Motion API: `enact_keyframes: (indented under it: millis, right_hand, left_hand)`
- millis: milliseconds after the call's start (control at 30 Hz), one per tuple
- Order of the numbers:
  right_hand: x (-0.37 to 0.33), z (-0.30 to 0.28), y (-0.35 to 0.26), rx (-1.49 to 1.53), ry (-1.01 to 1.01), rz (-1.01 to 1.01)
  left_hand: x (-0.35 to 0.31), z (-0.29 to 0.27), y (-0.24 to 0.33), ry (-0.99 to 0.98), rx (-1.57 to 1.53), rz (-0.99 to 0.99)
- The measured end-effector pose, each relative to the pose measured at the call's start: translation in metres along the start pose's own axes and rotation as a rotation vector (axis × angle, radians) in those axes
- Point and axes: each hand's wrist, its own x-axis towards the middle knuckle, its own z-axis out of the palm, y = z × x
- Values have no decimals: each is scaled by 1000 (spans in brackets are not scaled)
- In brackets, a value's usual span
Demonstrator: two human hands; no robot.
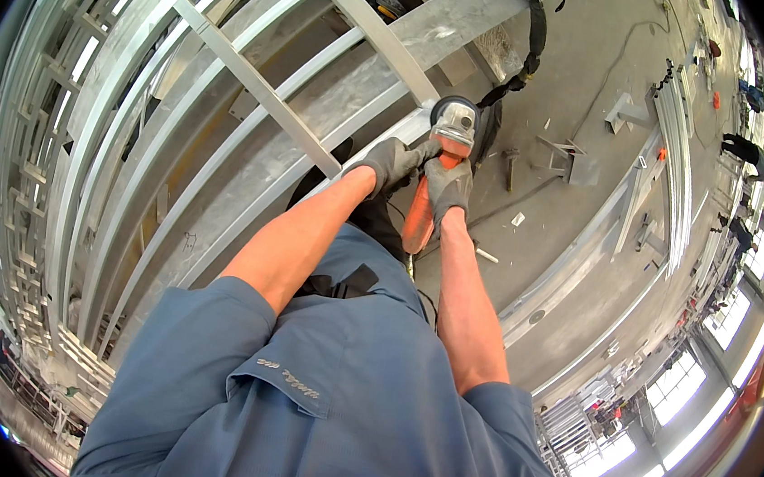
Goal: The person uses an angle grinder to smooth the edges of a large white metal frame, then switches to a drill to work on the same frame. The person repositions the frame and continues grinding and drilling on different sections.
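Observation:
An angle grinder (419, 216) with an orange body and a silver gear head is held in front of me. Its dark round disc and guard point away from me, beside the end of an aluminium bar (391, 130) of the frame. My right hand (448, 188), in a grey glove, is wrapped round the orange body just behind the head. My left hand (392, 164), gloved alike, is closed at the grinder's left side, its fingers reaching to the head. Whether it grips a side handle is hidden. The disc's contact with the metal cannot be made out.
A large aluminium frame (275, 107) of long bars and crosspieces fills the left. On the grey floor at right lie metal offcuts (579, 165), a hammer-like tool (510, 170) and long profiles (674, 173). A thick black hose (536, 34) runs ahead. People (748, 154) stand far right.

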Motion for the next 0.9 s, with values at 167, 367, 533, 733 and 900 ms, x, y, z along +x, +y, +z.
enact_keyframes:
  millis: [167,367,533,733,900]
  right_hand:
    - [-2,-2,4,75,-41,12]
    - [-12,-1,-11,2,43,62]
    - [-6,-8,4,37,-81,29]
    - [-16,-8,-14,-2,-19,46]
    - [-10,-1,-10,-43,43,83]
  left_hand:
    - [1,1,-2,19,16,59]
    - [1,2,-5,40,24,40]
    - [-1,2,-9,22,69,53]
    - [2,3,-12,35,84,72]
    - [-3,0,-5,21,23,51]
